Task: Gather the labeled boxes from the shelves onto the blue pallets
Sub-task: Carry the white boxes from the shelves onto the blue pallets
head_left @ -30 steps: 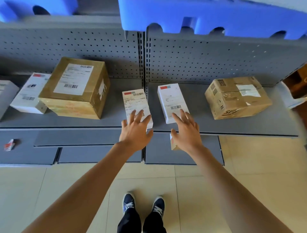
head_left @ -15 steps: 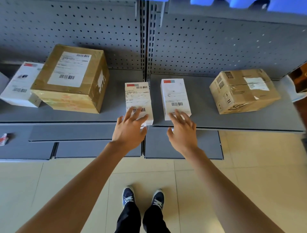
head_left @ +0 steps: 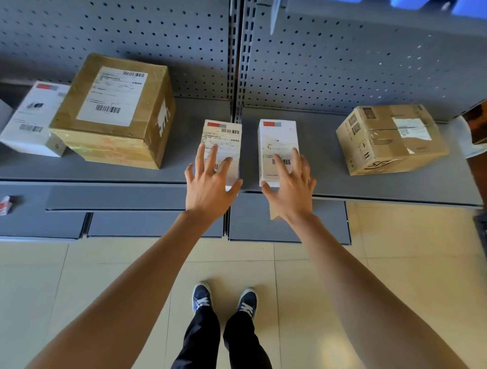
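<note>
Two slim white labeled boxes lie side by side at the front of the grey shelf. My left hand is spread over the near end of the left white box, fingers straight, thumb at the box's right edge. My right hand is spread over the near end of the right white box, thumb at its front left corner. A big brown carton with a barcode label stands to the left. A smaller brown carton sits to the right. The blue pallets show only at the top edge.
Another white box lies at the far left behind the big carton. A small red and white item rests on the lower shelf at left. Perforated grey panels back the shelf. My shoes stand on beige floor tiles.
Both hands have reached forward over the near ends of the two white boxes. The camera has tilted down, so the blue pallets have almost left the top of the view.
</note>
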`<action>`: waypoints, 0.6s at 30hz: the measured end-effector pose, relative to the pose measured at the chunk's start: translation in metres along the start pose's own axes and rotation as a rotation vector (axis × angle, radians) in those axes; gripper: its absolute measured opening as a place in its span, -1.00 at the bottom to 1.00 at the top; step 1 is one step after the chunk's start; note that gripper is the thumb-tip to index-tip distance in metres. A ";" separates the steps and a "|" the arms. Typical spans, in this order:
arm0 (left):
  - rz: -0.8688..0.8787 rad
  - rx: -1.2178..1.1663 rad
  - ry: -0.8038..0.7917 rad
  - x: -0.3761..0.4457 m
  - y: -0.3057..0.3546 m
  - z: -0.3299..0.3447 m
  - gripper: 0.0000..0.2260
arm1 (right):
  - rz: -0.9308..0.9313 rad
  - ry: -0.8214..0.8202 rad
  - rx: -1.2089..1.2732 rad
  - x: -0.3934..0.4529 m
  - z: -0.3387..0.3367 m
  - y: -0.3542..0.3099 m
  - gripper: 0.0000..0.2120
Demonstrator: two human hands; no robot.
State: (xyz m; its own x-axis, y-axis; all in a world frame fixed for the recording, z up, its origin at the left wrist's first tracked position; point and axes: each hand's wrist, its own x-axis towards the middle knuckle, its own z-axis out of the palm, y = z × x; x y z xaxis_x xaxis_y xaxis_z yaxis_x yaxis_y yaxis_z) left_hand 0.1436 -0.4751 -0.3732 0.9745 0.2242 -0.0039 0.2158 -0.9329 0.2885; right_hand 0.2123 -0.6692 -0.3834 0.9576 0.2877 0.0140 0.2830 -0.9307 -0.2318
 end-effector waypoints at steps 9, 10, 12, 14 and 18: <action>-0.073 0.039 -0.081 0.004 -0.001 0.006 -0.31 | 0.008 -0.057 0.019 0.011 0.014 -0.002 -0.29; -0.072 0.037 -0.073 0.003 -0.002 0.007 -0.34 | 0.009 -0.044 0.024 0.012 0.015 -0.002 -0.30; -0.070 0.028 -0.063 0.003 -0.002 0.010 -0.39 | 0.017 -0.027 0.037 0.014 0.016 -0.002 -0.33; -0.076 0.017 -0.059 0.003 0.001 0.013 -0.44 | 0.033 -0.030 0.063 0.013 0.017 -0.002 -0.36; -0.088 0.050 -0.049 -0.002 0.005 0.014 -0.47 | 0.043 -0.010 0.103 0.008 0.019 -0.002 -0.39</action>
State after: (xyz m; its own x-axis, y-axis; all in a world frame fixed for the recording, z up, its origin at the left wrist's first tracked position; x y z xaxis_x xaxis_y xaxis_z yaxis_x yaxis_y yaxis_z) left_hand 0.1441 -0.4842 -0.3854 0.9533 0.2926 -0.0745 0.3019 -0.9234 0.2370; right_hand 0.2182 -0.6602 -0.4015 0.9680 0.2508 -0.0072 0.2345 -0.9143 -0.3303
